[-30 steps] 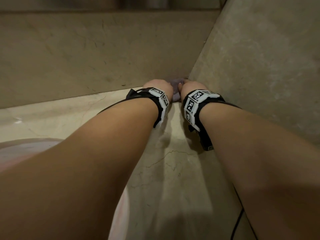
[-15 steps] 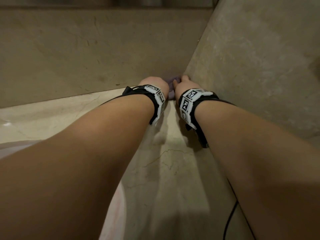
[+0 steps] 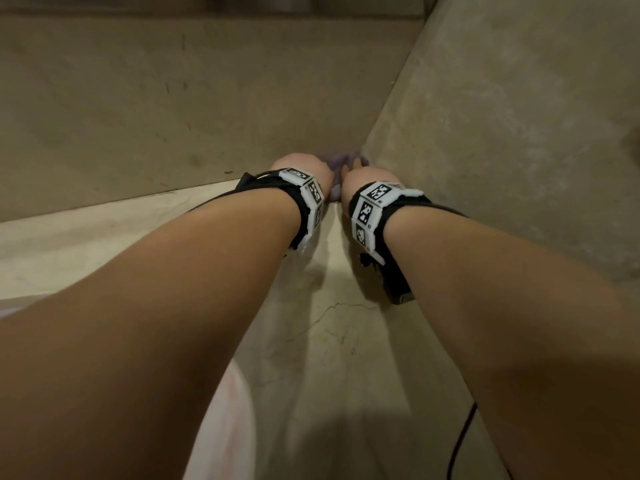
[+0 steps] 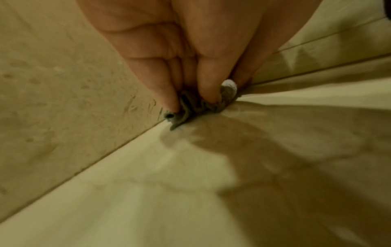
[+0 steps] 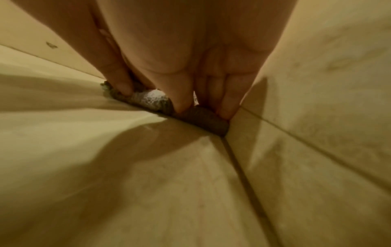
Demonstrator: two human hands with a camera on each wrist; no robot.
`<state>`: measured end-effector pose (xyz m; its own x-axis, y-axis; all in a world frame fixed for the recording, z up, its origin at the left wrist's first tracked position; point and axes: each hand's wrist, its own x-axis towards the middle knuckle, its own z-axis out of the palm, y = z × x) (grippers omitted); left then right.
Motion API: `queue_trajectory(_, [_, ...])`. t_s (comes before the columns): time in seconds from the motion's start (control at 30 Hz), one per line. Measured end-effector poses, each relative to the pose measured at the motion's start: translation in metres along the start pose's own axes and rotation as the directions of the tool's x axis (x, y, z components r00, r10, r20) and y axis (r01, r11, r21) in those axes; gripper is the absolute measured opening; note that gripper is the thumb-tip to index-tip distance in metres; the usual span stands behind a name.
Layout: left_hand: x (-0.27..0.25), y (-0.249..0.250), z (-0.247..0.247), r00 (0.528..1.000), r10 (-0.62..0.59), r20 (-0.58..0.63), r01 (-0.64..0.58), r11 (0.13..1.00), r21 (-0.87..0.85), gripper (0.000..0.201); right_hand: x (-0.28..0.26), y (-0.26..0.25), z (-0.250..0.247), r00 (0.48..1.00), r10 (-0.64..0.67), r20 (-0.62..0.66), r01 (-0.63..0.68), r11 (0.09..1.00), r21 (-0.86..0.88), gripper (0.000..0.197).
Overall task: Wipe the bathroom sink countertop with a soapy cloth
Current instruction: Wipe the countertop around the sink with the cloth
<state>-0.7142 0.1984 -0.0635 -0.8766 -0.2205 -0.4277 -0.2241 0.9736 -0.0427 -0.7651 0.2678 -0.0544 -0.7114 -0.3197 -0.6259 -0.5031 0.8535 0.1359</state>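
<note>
Both hands are pushed into the far corner of the countertop (image 3: 332, 341), where the back wall (image 3: 173, 98) meets the side wall (image 3: 519, 133). Between them lies the cloth (image 3: 337, 161), a small grey-purple wad bunched up right at the foot of the walls.

The left hand (image 3: 301, 168) has its fingers (image 4: 167, 86) close together and pointing down, their tips bearing on the cloth and pinning it to the stone against the back wall. In the left wrist view the cloth (image 4: 190, 103) shows as crumpled folds under those tips, with a dab of white foam (image 4: 229, 84) at its far end.

The right hand (image 3: 363, 174) sits just beside the left, its fingers (image 5: 228, 100) also narrow and nearly straight, pressing down on the other part of the cloth (image 5: 203, 118), which is wedged into the corner seam. A patch of white suds (image 5: 154, 97) sits on the cloth between two fingers. Whether either thumb curls under the fabric I cannot tell.

The pale rim of the sink (image 3: 225, 427) shows at the lower left, mostly hidden by the left forearm; what lies in it is not visible. A black cable (image 3: 460, 441) trails along the right forearm.
</note>
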Motion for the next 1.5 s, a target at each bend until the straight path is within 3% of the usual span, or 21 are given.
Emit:
queue_trajectory(0.37, [-0.014, 0.005, -0.012, 0.998, -0.054, -0.017, 0.051, 0.985, -0.167, 0.044, 0.005, 0.009, 0.002, 0.993, -0.101, -0.065, 0.090, 0.985, -0.150, 0.061])
queue_trajectory(0.57, [-0.019, 0.000, -0.005, 0.999, -0.008, -0.033, 0.004, 0.991, -0.131, 0.046, 0.003, 0.008, 0.006, 0.985, -0.151, -0.082, 0.136, 0.976, -0.168, 0.066])
queue_trajectory(0.67, [-0.019, -0.006, 0.004, 0.998, -0.052, -0.023, 0.048, 0.990, -0.131, 0.043, -0.005, 0.003, 0.009, 0.980, -0.163, -0.110, 0.138, 0.969, -0.203, 0.065])
queue_trajectory(0.83, [-0.029, -0.018, 0.011, 0.997, -0.061, -0.038, 0.058, 0.995, -0.086, 0.039, -0.016, -0.014, 0.009, 0.980, -0.164, -0.115, 0.139, 0.970, -0.199, 0.057])
queue_trajectory(1.0, [-0.046, -0.032, 0.020, 0.991, -0.135, -0.022, 0.132, 0.987, -0.089, 0.039, -0.025, -0.034, 0.014, 0.973, -0.215, -0.087, 0.182, 0.941, -0.286, 0.068])
queue_trajectory(1.33, [-0.077, -0.063, 0.028, 0.986, -0.160, 0.040, 0.163, 0.982, -0.099, 0.041, -0.038, -0.075, 0.023, 0.955, -0.282, -0.090, 0.235, 0.909, -0.345, 0.065])
queue_trajectory(1.5, [-0.094, -0.072, 0.036, 0.960, -0.278, 0.023, 0.278, 0.947, -0.159, 0.038, -0.046, -0.093, 0.027, 0.955, -0.288, -0.077, 0.246, 0.908, -0.340, 0.067])
